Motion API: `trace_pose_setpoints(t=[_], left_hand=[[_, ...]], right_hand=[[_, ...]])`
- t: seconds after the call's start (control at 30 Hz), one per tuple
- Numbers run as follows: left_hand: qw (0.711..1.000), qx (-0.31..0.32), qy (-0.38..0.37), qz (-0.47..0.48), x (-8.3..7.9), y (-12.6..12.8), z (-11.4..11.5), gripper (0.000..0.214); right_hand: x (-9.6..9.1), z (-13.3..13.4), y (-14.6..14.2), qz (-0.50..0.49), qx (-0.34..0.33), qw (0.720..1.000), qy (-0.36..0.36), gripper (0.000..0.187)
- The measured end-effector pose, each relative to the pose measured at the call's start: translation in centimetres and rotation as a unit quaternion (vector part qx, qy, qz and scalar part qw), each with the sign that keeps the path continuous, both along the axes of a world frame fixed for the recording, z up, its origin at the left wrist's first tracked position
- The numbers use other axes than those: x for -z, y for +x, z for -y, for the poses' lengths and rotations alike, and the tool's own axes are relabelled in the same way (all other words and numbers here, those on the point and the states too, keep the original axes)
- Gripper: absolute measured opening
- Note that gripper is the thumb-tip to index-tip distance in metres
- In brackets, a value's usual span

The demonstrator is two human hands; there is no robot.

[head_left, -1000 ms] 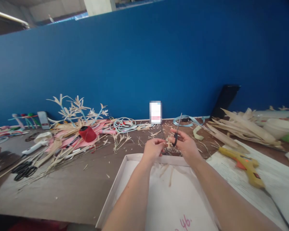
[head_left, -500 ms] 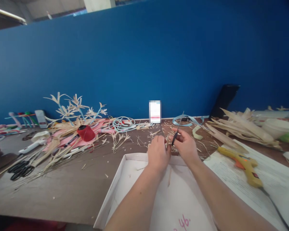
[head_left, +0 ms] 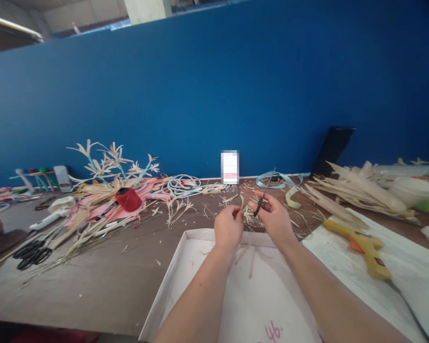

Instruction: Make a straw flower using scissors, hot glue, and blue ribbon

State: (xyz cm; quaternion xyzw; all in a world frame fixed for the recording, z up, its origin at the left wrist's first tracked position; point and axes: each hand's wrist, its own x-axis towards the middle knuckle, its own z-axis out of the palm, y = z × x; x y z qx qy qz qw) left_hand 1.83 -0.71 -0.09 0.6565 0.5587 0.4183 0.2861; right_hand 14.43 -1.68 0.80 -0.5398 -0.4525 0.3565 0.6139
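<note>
Scissors [head_left: 264, 193] sit gripped in the right hand [head_left: 273, 216], blade slanting up, just beyond the far rim of the white box [head_left: 171, 281]. Left hand [head_left: 229, 227] curls its fingers closed on a small pale straw piece [head_left: 245, 209] beside the blade, also above that rim. Yellow glue gun [head_left: 361, 245] lies right of the box.

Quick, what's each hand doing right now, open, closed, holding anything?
Left hand: closed, pinching a small straw piece.
Right hand: closed, holding small scissors, blades pointing up.
</note>
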Motion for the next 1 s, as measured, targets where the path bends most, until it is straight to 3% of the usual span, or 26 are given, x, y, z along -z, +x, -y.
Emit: trace_pose_setpoints(t=[0.1,0.23,0.43,0.7,1.0], left_hand=[[0.969,0.054,-0.123,0.206,-0.1,-0.5,-0.9,0.019],[0.904,0.081,-0.185,0.376,-0.7,-0.9,-1.2,0.026],[0.871,0.086,-0.193,0.444,-0.9,-1.9,-1.6,0.032],[0.857,0.065,-0.139,0.492,-0.9,-2.3,-2.2,0.026],[0.843,0.062,-0.124,0.52,-1.2,-2.2,-1.8,0.026]], right_hand=[[0.1,-0.2,0.2,-0.022,-0.009,1.0,-0.001,0.054],[0.1,-0.1,0.1,-0.012,-0.046,0.999,-0.021,0.054],[0.0,0.4,-0.4,0.045,-0.151,0.984,-0.078,0.056],[-0.7,1.1,-0.4,0.096,-0.253,0.958,-0.092,0.054],[-0.7,1.2,-0.3,0.12,-0.284,0.947,-0.092,0.055]])
